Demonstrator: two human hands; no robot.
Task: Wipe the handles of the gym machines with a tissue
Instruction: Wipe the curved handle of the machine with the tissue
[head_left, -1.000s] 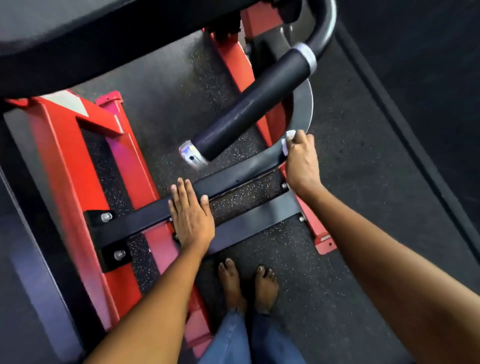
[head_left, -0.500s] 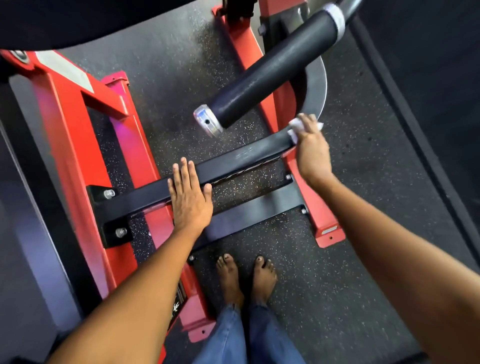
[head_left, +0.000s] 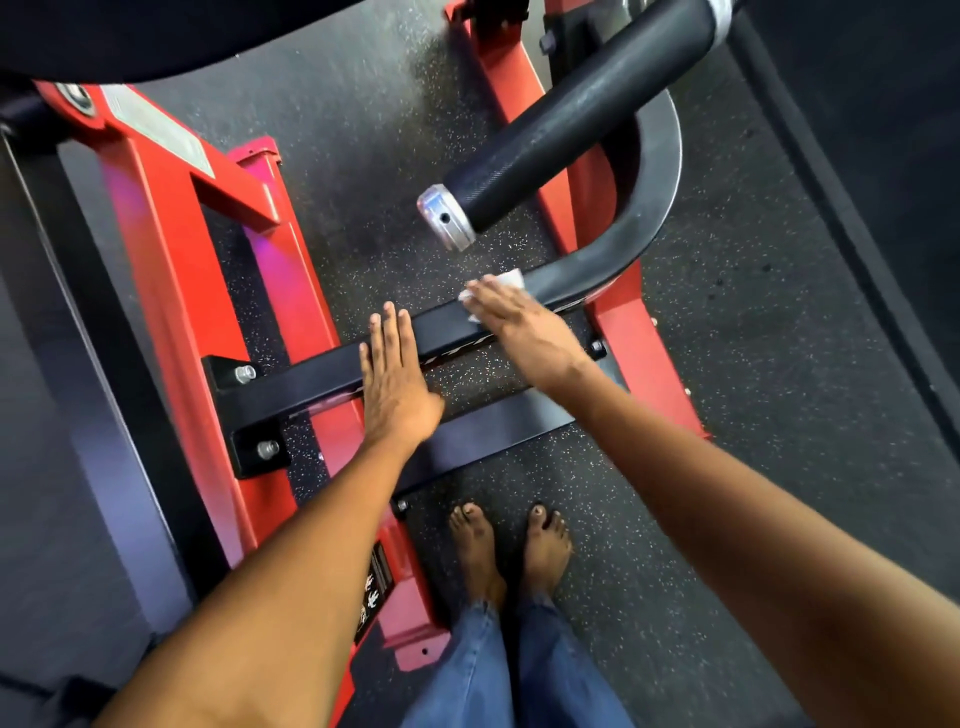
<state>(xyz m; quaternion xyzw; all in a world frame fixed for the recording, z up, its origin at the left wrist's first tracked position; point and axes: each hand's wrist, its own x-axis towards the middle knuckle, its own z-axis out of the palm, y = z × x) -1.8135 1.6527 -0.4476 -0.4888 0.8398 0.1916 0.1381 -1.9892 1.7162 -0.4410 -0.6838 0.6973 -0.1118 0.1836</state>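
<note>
Head view: right hand (head_left: 524, 332) presses tissue (head_left: 506, 283) flat on black bar (head_left: 322, 382); left hand (head_left: 395, 384) rests spread.

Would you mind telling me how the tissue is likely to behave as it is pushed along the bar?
The tissue looks thin and crumpled under the right hand, so it is probably floppy and very light. Pressed flat on the smooth black bar, it will likely slide easily, though it may bunch or tear.

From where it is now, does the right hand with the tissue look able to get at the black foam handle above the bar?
Probably yes. The right hand presses the tissue flat on the black crossbar; the foam handle hangs just above and beyond it, with open space between. The left hand rests aside.
</note>
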